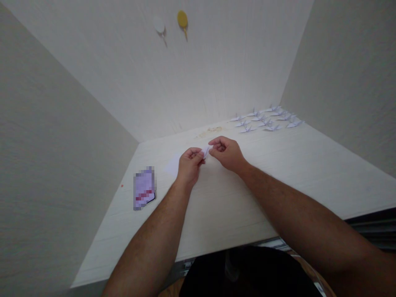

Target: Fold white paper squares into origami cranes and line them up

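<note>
The place looks like a small desk nook or booth: a pale worktop [222, 218] sits boxed in by a left panel [46, 144], a right panel [349, 82] and a streaky whitish back panel [123, 70], which bears a yellow disc [182, 19] and a white disc [159, 25], each with a thin stem. Whether it belongs to a home or an office cannot be told.

Dim, soft light, wide-angle stretched edges
</note>
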Action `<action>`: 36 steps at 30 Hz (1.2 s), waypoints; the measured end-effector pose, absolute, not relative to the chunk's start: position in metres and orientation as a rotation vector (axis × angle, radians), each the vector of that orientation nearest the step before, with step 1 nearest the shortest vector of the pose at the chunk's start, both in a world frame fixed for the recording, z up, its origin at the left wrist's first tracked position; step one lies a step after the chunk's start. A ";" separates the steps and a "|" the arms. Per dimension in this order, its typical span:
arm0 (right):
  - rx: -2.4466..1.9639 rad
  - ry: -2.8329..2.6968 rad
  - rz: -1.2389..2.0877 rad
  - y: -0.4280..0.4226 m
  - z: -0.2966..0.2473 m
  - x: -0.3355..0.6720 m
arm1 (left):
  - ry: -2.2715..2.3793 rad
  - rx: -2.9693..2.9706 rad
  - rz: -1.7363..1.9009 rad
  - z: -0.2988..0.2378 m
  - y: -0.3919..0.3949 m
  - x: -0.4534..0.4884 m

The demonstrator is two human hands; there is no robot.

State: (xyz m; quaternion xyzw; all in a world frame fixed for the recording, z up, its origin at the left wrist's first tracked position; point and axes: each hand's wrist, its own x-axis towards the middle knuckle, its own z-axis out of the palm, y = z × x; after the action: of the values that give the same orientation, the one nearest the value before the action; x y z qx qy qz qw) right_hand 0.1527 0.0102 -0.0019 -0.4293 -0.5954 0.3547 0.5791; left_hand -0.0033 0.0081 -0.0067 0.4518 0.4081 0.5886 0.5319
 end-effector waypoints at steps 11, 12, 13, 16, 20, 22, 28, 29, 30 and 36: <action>-1.033 -1.431 0.795 0.005 -0.001 0.149 | 0.807 0.829 1.279 -0.005 0.008 -0.008; -1.033 -1.446 0.791 0.005 -0.001 0.149 | 0.807 0.839 1.266 -0.004 0.008 -0.007; -1.032 -1.456 0.786 0.005 -0.001 0.148 | 0.808 0.852 1.252 -0.004 0.007 -0.007; -1.019 -1.449 0.793 0.006 -0.003 0.147 | 0.808 0.884 1.210 -0.003 0.005 -0.005; -0.969 -1.417 0.869 0.008 -0.005 0.147 | 0.806 0.902 1.196 -0.002 0.004 -0.004; -0.950 -1.415 0.883 0.008 -0.004 0.147 | 0.808 0.913 1.193 -0.001 0.004 -0.004; -0.921 -1.393 0.978 0.008 0.000 0.149 | 0.829 0.930 1.173 0.001 0.001 -0.003; -0.909 -1.391 0.997 0.007 0.001 0.149 | 0.838 0.935 1.164 0.001 0.000 -0.003; -0.896 -1.392 1.016 0.007 0.002 0.149 | 0.844 0.942 1.156 0.002 0.000 -0.003; -0.905 -1.472 1.037 0.004 0.003 0.150 | 0.823 0.941 1.161 0.004 0.000 -0.003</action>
State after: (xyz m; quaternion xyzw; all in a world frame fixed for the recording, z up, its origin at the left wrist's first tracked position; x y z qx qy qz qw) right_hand 0.1504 0.0039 0.0034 -0.3796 -0.6176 0.4353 0.5339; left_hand -0.0026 0.0002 0.0036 0.4154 0.3632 0.5127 0.6578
